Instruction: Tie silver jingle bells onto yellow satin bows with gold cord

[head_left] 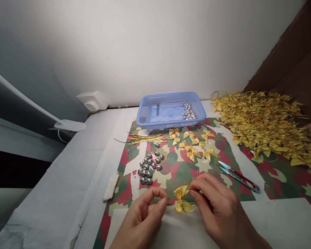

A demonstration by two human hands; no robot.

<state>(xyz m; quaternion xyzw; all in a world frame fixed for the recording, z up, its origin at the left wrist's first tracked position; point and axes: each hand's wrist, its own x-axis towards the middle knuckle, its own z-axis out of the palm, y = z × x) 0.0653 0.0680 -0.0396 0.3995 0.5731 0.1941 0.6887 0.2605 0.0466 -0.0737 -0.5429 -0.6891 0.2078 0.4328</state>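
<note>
A small yellow ribbon bow [181, 200] hangs between my two hands low in the middle of the view. My left hand [142, 218] pinches a thin gold string that runs to the bow's left side. My right hand [217, 207] pinches the bow's knot from the right. A pile of silver bells [149, 166] lies just beyond my left hand. Several loose yellow bows [194, 143] are spread on the patterned paper [176, 169] further back. Red-handled thread snips [238, 175] lie to the right of my right hand.
A blue plastic basket [171, 110] with a few silver bells stands at the back. Gold strings [145, 138] lie left of it. A big heap of finished yellow bows [269, 124] fills the right side. A white lamp base [69, 125] and wall socket [92, 100] sit at left.
</note>
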